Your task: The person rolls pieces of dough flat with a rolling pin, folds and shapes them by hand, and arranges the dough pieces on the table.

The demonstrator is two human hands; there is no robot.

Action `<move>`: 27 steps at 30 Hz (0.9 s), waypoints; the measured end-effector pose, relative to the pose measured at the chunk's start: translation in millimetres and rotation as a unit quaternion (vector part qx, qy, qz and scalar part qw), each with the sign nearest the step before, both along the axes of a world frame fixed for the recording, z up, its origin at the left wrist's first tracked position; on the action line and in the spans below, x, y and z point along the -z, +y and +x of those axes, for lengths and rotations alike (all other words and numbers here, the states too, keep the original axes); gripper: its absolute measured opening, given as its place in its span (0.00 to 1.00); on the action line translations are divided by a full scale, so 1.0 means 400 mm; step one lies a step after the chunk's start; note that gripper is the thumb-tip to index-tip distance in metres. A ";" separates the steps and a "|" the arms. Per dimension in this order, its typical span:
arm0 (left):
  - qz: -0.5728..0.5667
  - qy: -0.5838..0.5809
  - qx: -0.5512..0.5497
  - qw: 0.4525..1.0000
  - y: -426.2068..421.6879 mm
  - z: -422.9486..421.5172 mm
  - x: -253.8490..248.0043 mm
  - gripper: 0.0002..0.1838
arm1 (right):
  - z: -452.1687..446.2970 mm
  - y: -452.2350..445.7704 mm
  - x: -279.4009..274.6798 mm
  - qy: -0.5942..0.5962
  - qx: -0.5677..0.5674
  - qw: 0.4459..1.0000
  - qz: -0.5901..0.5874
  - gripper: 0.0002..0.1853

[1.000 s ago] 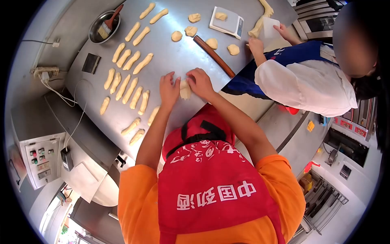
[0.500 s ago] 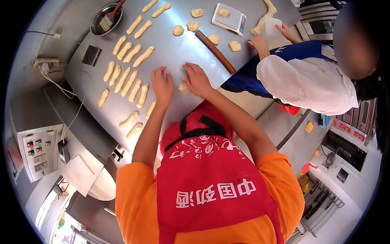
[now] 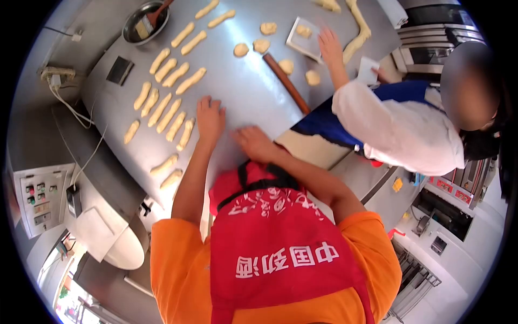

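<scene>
My left hand (image 3: 211, 120) rests on the metal table (image 3: 237, 81) with its fingers stretched forward, right of the rows of dough strips (image 3: 170, 116). Nothing shows in it. Closer to my body, my right hand (image 3: 254, 142) lies low over the table's near edge, its fingers extended to the left and a little blurred. Whatever is under its palm is hidden; the small dough piece seen there before is out of sight. Rounded dough lumps (image 3: 261, 45) and a wooden rolling pin (image 3: 286, 83) lie ahead of my right hand.
A co-worker's hand (image 3: 331, 49) reaches to the white scale (image 3: 305, 39), which carries a dough lump. Their other hand is by a white scraper (image 3: 368, 70). A long dough rope (image 3: 359, 38) lies at the far right. A bowl with a brush (image 3: 144, 27) stands at the back left.
My right hand has drawn back toward my body, and the dough piece beside it has gone from sight. My left hand moved slightly. The co-worker's hand moved from the dough to the scale.
</scene>
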State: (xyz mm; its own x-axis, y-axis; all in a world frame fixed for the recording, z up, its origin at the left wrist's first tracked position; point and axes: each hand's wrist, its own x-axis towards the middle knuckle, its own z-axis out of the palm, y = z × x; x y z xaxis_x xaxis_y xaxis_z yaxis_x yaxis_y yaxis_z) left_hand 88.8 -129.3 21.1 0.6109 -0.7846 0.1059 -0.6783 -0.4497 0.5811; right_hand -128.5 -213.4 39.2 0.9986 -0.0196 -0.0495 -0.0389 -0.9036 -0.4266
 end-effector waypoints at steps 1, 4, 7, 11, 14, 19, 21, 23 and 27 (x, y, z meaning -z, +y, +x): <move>-0.002 0.002 -0.002 1.000 0.007 -0.006 0.000 0.17 | -0.006 0.005 -0.009 -0.027 -0.002 0.999 -0.036 0.30; -0.009 0.023 -0.018 1.000 0.014 -0.027 -0.020 0.16 | 0.011 -0.014 -0.013 0.015 0.135 0.981 0.142 0.33; -0.002 0.016 -0.022 1.000 0.015 -0.033 -0.024 0.16 | 0.096 -0.153 -0.013 0.060 0.276 0.900 0.332 0.34; 0.013 0.020 -0.039 0.999 0.013 -0.036 -0.020 0.17 | 0.355 -0.496 -0.049 -0.002 0.360 0.850 0.385 0.31; 0.021 0.023 -0.053 0.998 0.000 -0.032 -0.028 0.17 | 0.611 -0.728 -0.076 -0.106 0.369 0.883 0.269 0.29; 0.039 0.088 -0.078 0.992 -0.014 -0.019 -0.077 0.16 | 0.962 -0.962 -0.036 -0.129 0.359 0.920 0.088 0.24; 0.028 0.098 -0.092 0.990 -0.012 -0.005 -0.083 0.13 | 1.032 -0.985 0.028 -0.132 0.314 0.939 0.047 0.21; 0.023 0.110 -0.096 0.989 -0.024 0.008 -0.109 0.12 | 1.039 -0.992 0.077 -0.140 0.268 0.953 -0.020 0.18; 0.013 0.124 -0.127 0.984 -0.045 0.017 -0.086 0.10 | 0.982 -0.899 0.022 -0.286 0.167 0.938 -0.103 0.22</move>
